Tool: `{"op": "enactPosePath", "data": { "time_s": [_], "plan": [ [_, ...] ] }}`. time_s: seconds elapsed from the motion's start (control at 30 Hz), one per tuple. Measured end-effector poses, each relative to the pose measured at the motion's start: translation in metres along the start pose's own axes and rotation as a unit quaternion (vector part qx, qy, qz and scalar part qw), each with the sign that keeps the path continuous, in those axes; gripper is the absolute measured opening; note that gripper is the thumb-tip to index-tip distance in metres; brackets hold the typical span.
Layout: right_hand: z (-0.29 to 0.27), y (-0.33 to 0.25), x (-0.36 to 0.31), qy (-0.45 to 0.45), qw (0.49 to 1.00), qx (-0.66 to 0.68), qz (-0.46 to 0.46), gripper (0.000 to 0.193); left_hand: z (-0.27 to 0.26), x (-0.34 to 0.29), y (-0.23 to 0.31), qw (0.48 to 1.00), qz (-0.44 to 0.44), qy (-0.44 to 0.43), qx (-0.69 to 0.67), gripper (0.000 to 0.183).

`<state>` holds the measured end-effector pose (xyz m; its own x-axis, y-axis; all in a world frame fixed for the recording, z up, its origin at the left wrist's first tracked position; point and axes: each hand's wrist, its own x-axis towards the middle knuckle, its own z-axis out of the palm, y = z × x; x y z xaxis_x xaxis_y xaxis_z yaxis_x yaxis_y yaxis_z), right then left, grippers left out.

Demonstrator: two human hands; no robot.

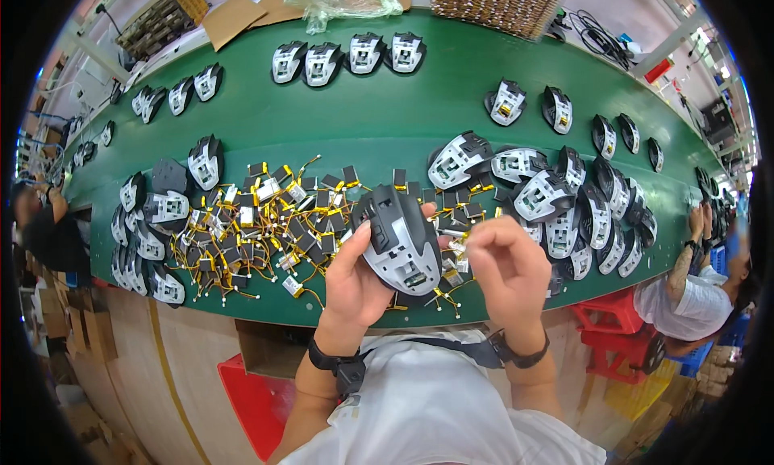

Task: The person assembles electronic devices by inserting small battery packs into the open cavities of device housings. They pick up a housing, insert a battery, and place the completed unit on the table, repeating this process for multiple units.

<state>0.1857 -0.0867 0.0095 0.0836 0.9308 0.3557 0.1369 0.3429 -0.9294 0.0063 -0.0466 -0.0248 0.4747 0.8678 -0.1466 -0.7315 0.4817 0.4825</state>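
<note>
My left hand (355, 279) grips a black and grey mouse shell (399, 239), held up with its open inner side facing me, above the near edge of the green belt (363, 118). My right hand (504, 271) is just right of the shell, fingers pinched on a small part with thin wires (457, 246); the part is mostly hidden by the fingers. Under and left of my hands lies a heap of small black batteries with yellow wires (258, 223).
Piles of mouse shells lie right (564, 207) and left (149, 231) of my hands, with more rows farther back (347, 58). One person sits at the right (685, 300), another at the left (44, 231). Cardboard (234, 17) and a woven basket (492, 5) sit behind the belt. A red crate (250, 400) stands below.
</note>
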Motion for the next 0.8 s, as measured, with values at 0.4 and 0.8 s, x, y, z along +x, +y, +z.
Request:
{"op": "enactPosePath", "data": {
  "time_s": [0.4, 0.8],
  "plan": [
    [0.011, -0.007, -0.012, -0.102, 0.951, -0.249, -0.151, 0.022, 0.01, -0.012, 0.015, 1.0, 0.019, 0.003, 0.014, 0.062],
    [0.011, -0.014, -0.005, -0.225, 0.926, -0.234, -0.193, 0.024, -0.003, -0.012, 0.0, 0.994, 0.081, 0.047, 0.062, 0.068]
  ]
}}
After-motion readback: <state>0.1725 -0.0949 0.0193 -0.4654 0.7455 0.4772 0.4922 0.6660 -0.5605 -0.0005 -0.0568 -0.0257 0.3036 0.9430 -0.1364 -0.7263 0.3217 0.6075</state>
